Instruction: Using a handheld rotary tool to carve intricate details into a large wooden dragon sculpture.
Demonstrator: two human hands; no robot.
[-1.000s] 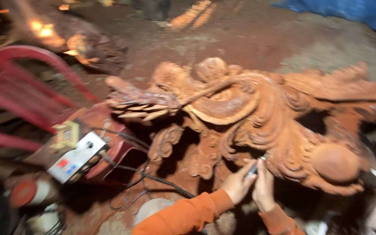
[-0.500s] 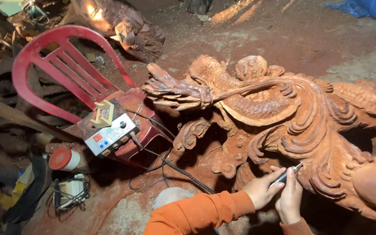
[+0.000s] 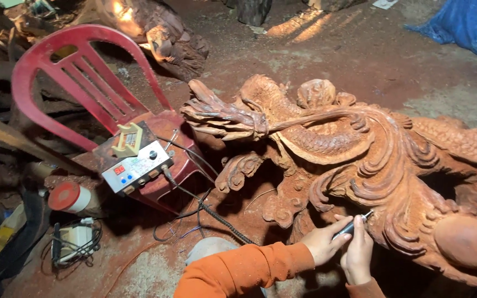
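Left hand (image 3: 322, 243) and right hand (image 3: 358, 255), both closed round slim dark rotary carving tool (image 3: 350, 227), tip touching large reddish-brown carved wooden dragon sculpture (image 3: 360, 160) at 5 o'clock. View shifted since a sec ago; hands on same spot, carving ongoing. Grey control box w/ red display (image 3: 135, 168) on red plastic chair (image 3: 84, 83), 9 o'clock.

Red plastic chair (image 3: 78, 83) w/ grey control box (image 3: 136, 171) on seat, blue tarp (image 3: 465, 27) (top right corner).

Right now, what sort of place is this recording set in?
Probably a wood-carving workshop: a large ornate carved sculpture lies on the dusty reddish floor, both hands work a small powered carving tool, cabled to a control box.
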